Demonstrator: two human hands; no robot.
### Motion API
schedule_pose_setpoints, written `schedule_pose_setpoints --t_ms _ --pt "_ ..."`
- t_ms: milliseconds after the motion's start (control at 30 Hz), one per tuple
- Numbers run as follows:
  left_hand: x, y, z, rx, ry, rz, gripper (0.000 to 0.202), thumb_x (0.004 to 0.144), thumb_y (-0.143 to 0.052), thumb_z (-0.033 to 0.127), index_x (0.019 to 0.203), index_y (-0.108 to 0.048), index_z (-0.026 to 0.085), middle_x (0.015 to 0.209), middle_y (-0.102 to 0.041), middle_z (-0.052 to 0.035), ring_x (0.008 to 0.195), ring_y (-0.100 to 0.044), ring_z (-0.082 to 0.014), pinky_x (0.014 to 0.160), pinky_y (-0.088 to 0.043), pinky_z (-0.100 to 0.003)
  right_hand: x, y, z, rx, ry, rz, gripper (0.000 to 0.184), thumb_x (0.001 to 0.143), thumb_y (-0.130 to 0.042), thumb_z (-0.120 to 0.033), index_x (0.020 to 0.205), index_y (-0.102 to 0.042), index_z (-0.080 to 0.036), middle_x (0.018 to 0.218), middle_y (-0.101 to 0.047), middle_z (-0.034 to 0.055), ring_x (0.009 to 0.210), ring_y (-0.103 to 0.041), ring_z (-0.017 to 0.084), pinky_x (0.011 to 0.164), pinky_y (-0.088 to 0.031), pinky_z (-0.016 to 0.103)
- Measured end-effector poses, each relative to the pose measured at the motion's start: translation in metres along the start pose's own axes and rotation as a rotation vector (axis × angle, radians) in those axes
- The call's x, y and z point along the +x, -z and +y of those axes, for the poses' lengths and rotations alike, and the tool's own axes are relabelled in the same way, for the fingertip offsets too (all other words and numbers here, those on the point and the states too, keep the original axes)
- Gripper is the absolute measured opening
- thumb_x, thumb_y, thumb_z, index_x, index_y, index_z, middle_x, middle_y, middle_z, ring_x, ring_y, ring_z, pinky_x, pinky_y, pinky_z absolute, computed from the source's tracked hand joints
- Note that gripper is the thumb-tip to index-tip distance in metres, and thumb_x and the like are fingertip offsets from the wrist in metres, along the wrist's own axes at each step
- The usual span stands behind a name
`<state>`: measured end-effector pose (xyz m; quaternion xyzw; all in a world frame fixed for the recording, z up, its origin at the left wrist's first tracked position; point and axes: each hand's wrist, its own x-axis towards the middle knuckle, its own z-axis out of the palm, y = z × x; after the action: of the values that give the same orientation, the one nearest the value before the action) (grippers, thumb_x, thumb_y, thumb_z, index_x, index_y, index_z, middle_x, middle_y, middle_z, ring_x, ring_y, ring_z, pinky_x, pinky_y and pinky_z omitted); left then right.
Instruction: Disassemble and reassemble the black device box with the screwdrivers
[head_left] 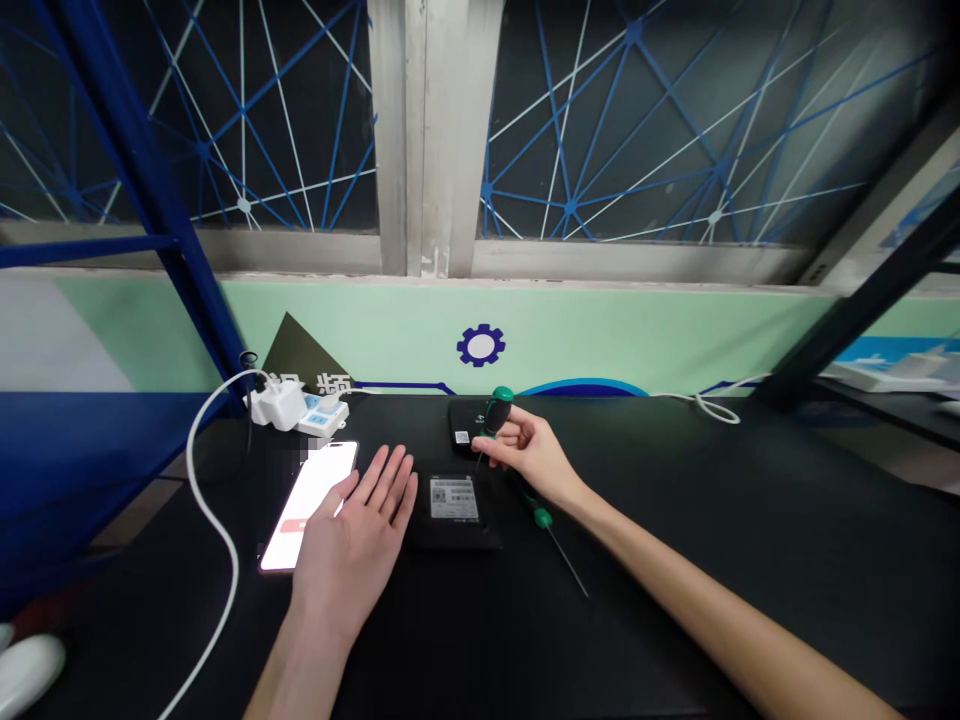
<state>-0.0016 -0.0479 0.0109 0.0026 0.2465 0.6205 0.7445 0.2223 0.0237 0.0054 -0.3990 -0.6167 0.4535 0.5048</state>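
My right hand (529, 455) grips a screwdriver (498, 408) with a green and black handle, its shaft pointing down. The tip is near the top right corner of a flat black device with a white printed label (454, 498), but whether it touches cannot be made out. My left hand (356, 545) lies palm up with its fingers stretched out, holding nothing, left of that device. It partly covers a phone (300, 520) with a bright white screen. A second green-handled screwdriver (543, 518) lies on the table below my right wrist.
Behind the labelled device is another black device (461, 415) with a small white sticker. A white power strip (322, 415) with a plugged-in charger (279, 404) sits at the back left, and a white cable (232, 560) curves forward. A white rounded object (30, 670) is at the lower left.
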Motion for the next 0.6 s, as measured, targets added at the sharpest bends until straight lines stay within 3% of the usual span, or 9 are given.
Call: schedule_pose_setpoints --t_ms 167,233,433,600 --pt "-0.001 -0.002 0.0 0.001 0.01 0.009 0.049 0.102 -0.037 0.024 0.15 -0.041 0.017 0.141 -0.059 -0.0162 0.119 -0.066 -0.0245 0.093 -0.06 -0.037 -0.001 0.008 -0.005 0.069 -0.002 -0.116 0.045 0.069 -0.085 -0.043 0.103 -0.069 -0.019 0.087 -0.076 0.006 0.058 -0.063 0.014 0.053 -0.051 0.027" --pt "-0.002 -0.004 0.0 0.008 0.01 0.018 0.048 0.102 -0.038 0.024 0.15 -0.041 0.017 0.141 -0.059 -0.0163 0.12 -0.065 -0.0247 0.093 -0.06 -0.037 -0.001 0.011 -0.007 0.08 -0.004 -0.153 0.044 0.069 -0.085 -0.042 0.103 -0.071 -0.018 0.091 -0.077 0.0079 0.06 -0.063 0.015 0.055 -0.051 0.028" --pt "-0.004 -0.006 0.0 0.029 0.001 0.021 0.047 0.102 -0.038 0.024 0.147 -0.045 0.011 0.135 -0.064 -0.0167 0.12 -0.065 -0.0251 0.092 -0.061 -0.036 -0.001 0.007 -0.004 0.052 -0.037 -0.083 0.037 0.067 -0.087 -0.044 0.087 -0.072 -0.017 0.079 -0.075 0.0055 0.056 -0.06 0.014 0.053 -0.048 0.028" --pt "-0.004 -0.006 0.0 0.039 0.002 0.028 0.048 0.102 -0.037 0.023 0.147 -0.044 0.011 0.136 -0.063 -0.0174 0.122 -0.064 -0.0252 0.09 -0.062 -0.036 -0.001 -0.003 0.002 0.03 -0.041 -0.017 0.041 0.068 -0.086 -0.047 0.091 -0.066 -0.019 0.072 -0.072 0.0016 0.052 -0.058 0.014 0.05 -0.048 0.027"
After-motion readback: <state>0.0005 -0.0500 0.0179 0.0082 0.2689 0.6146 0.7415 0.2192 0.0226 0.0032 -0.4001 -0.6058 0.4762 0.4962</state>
